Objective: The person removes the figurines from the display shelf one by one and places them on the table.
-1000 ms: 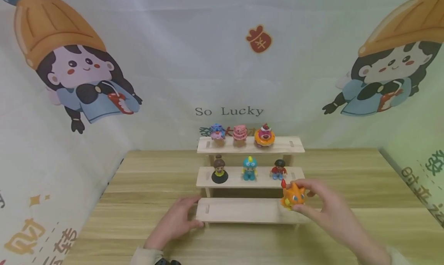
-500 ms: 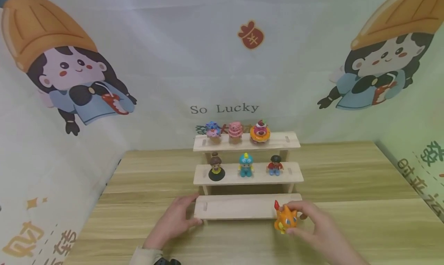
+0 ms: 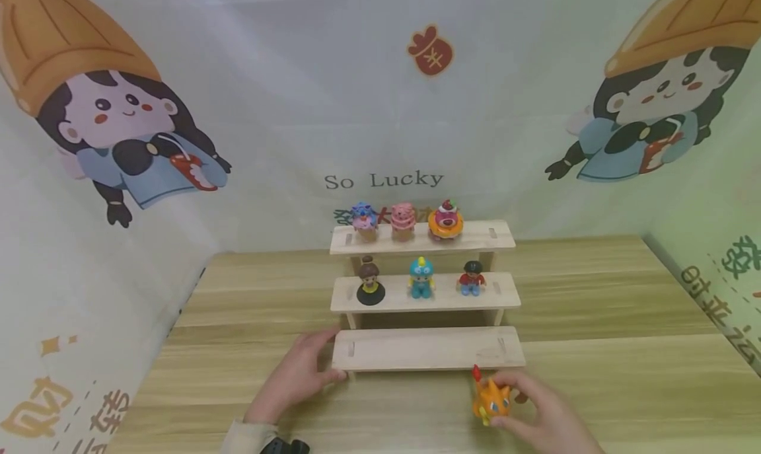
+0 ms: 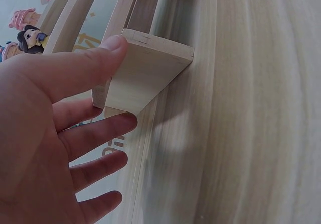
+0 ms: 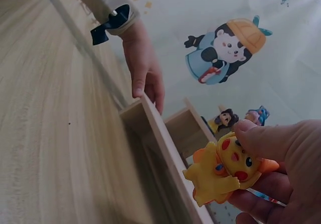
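Note:
A three-step wooden display shelf [image 3: 425,348] stands on the table. My left hand [image 3: 297,373] holds the left end of its lowest step, thumb at the front edge and index finger behind; the other fingers spread loose in the left wrist view. In front of the shelf's right end, my right hand [image 3: 543,411] pinches an orange toy figure [image 3: 492,400] with a red-tipped tail. The right wrist view shows this figure's yellow face and belly [image 5: 215,181], with red cheeks. Whether it touches the table I cannot tell. Nothing stands on the lowest step.
On the middle step sit a brown-haired figure [image 3: 370,283], a teal figure [image 3: 421,281] and a red-jacketed figure [image 3: 471,279]. The top step bears a blue figure [image 3: 364,221], a pink figure [image 3: 403,221] and an orange-ring figure [image 3: 446,221]. A printed cloth [image 3: 267,110] hangs behind.
My right hand has brought the orange toy figure down and toward me, from over the lowest step's right end to in front of it. My left hand stays at the shelf's left end.

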`<state>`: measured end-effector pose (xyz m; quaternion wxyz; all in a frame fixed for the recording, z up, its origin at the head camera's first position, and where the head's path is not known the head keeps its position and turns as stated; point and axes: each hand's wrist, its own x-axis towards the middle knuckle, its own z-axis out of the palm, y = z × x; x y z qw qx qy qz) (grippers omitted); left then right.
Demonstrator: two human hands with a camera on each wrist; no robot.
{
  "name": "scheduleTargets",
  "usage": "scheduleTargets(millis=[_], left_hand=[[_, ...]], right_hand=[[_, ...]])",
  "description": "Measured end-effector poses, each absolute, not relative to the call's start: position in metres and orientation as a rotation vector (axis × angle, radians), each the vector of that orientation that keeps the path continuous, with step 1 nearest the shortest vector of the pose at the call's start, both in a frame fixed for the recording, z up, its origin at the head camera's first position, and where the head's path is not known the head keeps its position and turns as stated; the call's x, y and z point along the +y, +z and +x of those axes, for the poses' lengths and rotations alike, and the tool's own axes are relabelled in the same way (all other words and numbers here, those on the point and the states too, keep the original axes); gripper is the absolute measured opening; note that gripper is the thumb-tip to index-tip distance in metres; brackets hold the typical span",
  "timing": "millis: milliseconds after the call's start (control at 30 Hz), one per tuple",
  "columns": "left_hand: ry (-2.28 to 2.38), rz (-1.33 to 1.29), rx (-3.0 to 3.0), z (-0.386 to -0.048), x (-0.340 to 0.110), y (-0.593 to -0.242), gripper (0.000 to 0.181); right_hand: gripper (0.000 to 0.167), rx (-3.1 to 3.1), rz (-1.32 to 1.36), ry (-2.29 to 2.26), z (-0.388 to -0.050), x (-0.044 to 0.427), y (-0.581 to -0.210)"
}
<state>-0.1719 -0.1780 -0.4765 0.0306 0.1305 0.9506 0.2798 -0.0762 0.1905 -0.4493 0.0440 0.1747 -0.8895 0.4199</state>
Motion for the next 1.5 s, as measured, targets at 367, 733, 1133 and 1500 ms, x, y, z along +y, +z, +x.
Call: scheduleTargets(millis=[367,733,1133,1500], left_hand=[[0.88,0.411,2.935,-0.173,-0.18,-0.478,0.078],[0.926,0.37,2.902,-0.173,-0.175,-0.477,0.079],[0.94,0.395,2.919,-0.17,-0.177,-0.478,0.077],[0.932,0.369,2.907,-0.172,-0.178,-0.481,0.078]], right_hand=[[0.047,-2.797,0.432,1.35,-0.076,0.194,-0.467],[0.047,-2.85,0.337,1.366,-0.083,0.198,-0.476],[0.048,-2.88,0.312,1.32,-0.086,0.199,-0.492],[0.051,-2.872,0.401,1.231,-0.087,0.201,-0.494]])
